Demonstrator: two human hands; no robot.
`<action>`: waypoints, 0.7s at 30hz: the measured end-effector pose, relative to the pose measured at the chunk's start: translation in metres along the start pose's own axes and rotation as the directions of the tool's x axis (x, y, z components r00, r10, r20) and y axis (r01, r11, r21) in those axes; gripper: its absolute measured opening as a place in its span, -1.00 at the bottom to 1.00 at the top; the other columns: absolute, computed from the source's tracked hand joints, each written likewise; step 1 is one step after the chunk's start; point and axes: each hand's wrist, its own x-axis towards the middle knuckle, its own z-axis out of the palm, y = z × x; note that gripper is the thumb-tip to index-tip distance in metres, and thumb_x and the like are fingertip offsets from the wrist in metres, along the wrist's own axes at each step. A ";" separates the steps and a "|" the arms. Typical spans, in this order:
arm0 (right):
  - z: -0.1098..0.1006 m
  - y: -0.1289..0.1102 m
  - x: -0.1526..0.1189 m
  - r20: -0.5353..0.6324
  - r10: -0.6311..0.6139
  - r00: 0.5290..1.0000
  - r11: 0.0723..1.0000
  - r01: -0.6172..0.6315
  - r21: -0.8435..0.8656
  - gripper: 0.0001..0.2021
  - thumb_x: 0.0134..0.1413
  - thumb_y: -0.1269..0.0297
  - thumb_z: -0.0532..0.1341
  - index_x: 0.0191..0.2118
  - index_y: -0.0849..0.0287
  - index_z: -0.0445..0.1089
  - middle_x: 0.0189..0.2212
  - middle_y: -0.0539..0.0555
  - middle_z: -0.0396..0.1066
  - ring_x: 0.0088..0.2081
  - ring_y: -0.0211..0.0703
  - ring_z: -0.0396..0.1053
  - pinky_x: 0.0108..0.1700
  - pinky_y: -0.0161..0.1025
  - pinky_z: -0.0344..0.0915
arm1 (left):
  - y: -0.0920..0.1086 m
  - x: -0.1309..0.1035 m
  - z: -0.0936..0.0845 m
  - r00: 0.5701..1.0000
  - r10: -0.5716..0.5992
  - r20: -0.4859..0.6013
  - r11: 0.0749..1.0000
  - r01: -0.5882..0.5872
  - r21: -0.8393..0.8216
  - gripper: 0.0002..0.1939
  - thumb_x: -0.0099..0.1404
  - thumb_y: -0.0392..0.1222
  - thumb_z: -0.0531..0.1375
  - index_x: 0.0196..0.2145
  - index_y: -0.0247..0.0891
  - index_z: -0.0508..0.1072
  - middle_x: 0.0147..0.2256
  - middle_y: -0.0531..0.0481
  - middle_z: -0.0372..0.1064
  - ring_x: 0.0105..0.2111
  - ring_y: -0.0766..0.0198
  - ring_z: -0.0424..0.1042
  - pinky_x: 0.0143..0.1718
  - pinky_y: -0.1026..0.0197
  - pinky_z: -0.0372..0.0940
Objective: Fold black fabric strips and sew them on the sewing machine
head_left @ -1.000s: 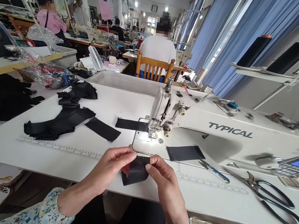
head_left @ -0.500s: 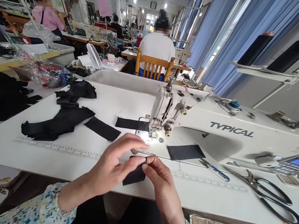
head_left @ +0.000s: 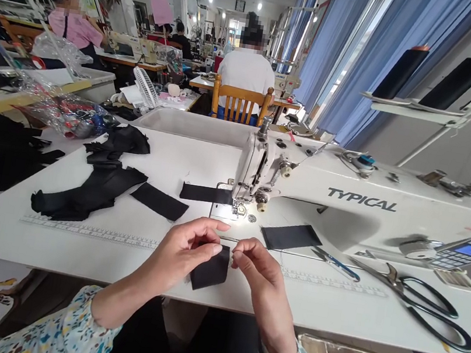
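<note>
My left hand (head_left: 189, 252) pinches the top of a small black fabric piece (head_left: 210, 272) between thumb and fingers. The fabric hangs just above the table's front part. Close to its right edge, my right hand (head_left: 258, 274) has thumb and fingertips pressed together, a small gap from the cloth; whatever is in that pinch is too small to make out. Beyond my hands stands a white sewing machine (head_left: 361, 189), with a black fabric strip (head_left: 206, 194) lying up to its presser foot. Another black rectangle (head_left: 291, 237) lies right of the needle area.
Large scissors (head_left: 397, 280) and small blue-handled snips (head_left: 337, 264) lie on the right. A clear ruler (head_left: 90, 231) runs along the table (head_left: 73, 255). Black fabric pieces (head_left: 92, 190) lie at left, with one black strip (head_left: 160, 200) nearer the machine. A person (head_left: 246, 75) sits ahead.
My right hand has drawn slightly right, away from the fabric's edge, still pinched. My left hand keeps hold of the fabric, and more of the piece now shows.
</note>
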 end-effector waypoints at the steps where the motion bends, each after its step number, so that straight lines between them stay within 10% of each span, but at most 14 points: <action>1: 0.000 -0.001 0.000 0.001 -0.008 1.000 1.000 0.008 -0.011 -0.80 0.34 0.10 0.21 -0.28 0.07 0.35 -0.37 -0.06 0.26 -0.26 -0.19 0.19 -0.13 -0.24 0.12 | 0.000 0.000 0.000 1.000 -0.010 0.000 1.000 0.010 0.005 -0.68 0.32 -0.08 0.28 0.02 -0.14 0.55 -0.30 0.00 0.44 -0.28 0.22 0.40 -0.25 0.21 0.31; 21: 0.004 0.013 0.009 0.043 0.075 0.996 0.953 -0.085 0.291 -0.86 0.27 0.20 0.26 -0.31 0.09 0.37 -0.34 -0.02 0.17 -0.24 -0.15 0.06 -0.13 -0.21 0.03 | -0.001 0.006 0.011 0.974 -0.225 0.021 0.952 0.224 -0.209 -0.77 0.23 -0.05 0.31 -0.42 -0.29 0.52 -0.46 0.07 0.25 -0.40 0.33 0.17 -0.32 0.23 0.10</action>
